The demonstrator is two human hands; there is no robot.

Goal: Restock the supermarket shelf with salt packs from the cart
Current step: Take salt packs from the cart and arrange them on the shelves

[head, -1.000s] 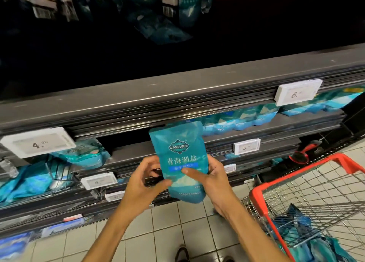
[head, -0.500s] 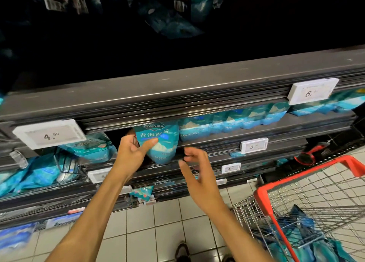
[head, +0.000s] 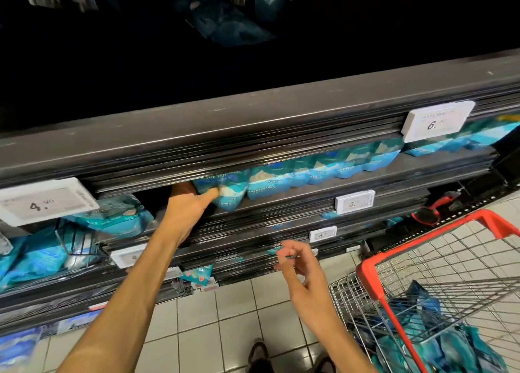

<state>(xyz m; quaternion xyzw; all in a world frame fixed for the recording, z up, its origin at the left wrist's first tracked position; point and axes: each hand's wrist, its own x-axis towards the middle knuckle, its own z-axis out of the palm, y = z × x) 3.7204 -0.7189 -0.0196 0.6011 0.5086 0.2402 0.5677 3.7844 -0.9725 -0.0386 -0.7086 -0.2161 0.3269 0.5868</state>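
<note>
My left hand (head: 189, 203) reaches into the second shelf and grips a teal salt pack (head: 228, 192), thumb across its front, at the left end of a row of matching salt packs (head: 323, 167). The fingers are hidden behind the pack under the shelf lip. My right hand (head: 301, 265) hangs free below the shelf with loosely curled fingers, holding nothing. The wire cart (head: 439, 288) with a red rim stands at the lower right, and more teal salt packs (head: 455, 341) lie in its basket.
Dark grey shelf edges (head: 253, 136) carry white price tags (head: 439, 120). Other teal bags (head: 118, 218) fill the left shelves. A small teal packet (head: 198, 274) pokes out of a low shelf. White floor tiles and my shoes (head: 259, 355) are below.
The salt pack went from both hands in front of the shelf up into the shelf row. My right hand let go and dropped back toward the cart; my left pushed the pack in deeper.
</note>
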